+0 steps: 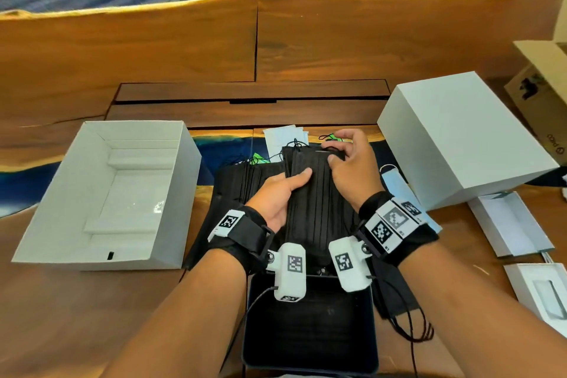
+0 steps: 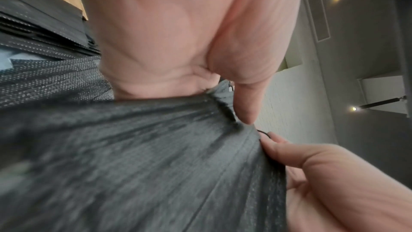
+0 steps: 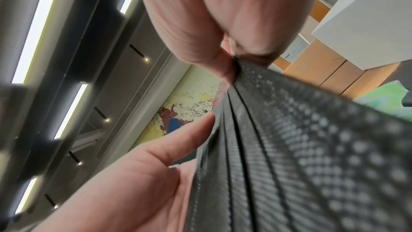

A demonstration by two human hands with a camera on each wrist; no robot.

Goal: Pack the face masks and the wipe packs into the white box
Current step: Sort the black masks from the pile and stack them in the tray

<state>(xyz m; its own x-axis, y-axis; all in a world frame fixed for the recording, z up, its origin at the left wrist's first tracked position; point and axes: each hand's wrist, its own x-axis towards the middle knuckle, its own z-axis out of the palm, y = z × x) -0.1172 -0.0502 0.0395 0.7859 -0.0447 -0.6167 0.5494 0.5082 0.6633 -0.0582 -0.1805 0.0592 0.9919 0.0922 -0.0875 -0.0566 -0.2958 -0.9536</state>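
Observation:
A stack of black pleated face masks (image 1: 313, 202) is held over the table's middle by both hands. My left hand (image 1: 291, 187) grips its left edge, thumb on top and fingers hidden beneath. My right hand (image 1: 340, 152) pinches the far right corner. In the left wrist view the thumb presses the stack of masks (image 2: 156, 165); in the right wrist view the fingers pinch the edge of the stack (image 3: 289, 147). More black masks (image 1: 242, 181) lie spread underneath. White flat packs (image 1: 285, 138) lie behind them. The open white box (image 1: 171, 193) stands at the left.
The white lid (image 1: 460, 138) sits at the right, with a blue mask (image 1: 395, 184) beside it. A black tray (image 1: 310, 331) lies at the near edge between my forearms. Another black mask (image 1: 395, 301) lies near my right forearm. Cardboard and small white boxes crowd the far right.

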